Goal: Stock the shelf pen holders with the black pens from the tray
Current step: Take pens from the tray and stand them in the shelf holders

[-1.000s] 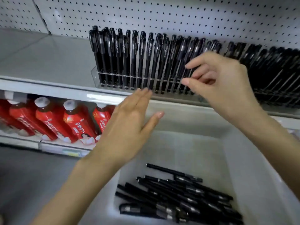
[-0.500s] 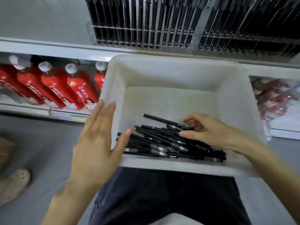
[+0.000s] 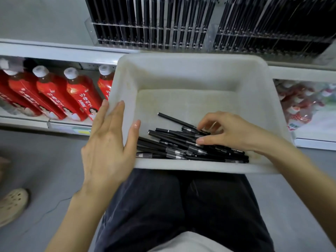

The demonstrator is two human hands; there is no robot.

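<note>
Reaching into the tray for more pens

The right hand [image 3: 234, 132] rests on the pens [image 3: 183, 146], fingers bent to pinch one — no pen is clearly gripped yet. The left hand [image 3: 107, 142] is flat and loose against the tray [image 3: 181, 77] side, holding nothing. The tray sits on the lap and holds a crossed pile of pens under the right hand. Past both hands, the holders [image 3: 154, 33] look nearly full. The pens lie tangled, so pulling one could drag others out, or the tray could tip.
</note>
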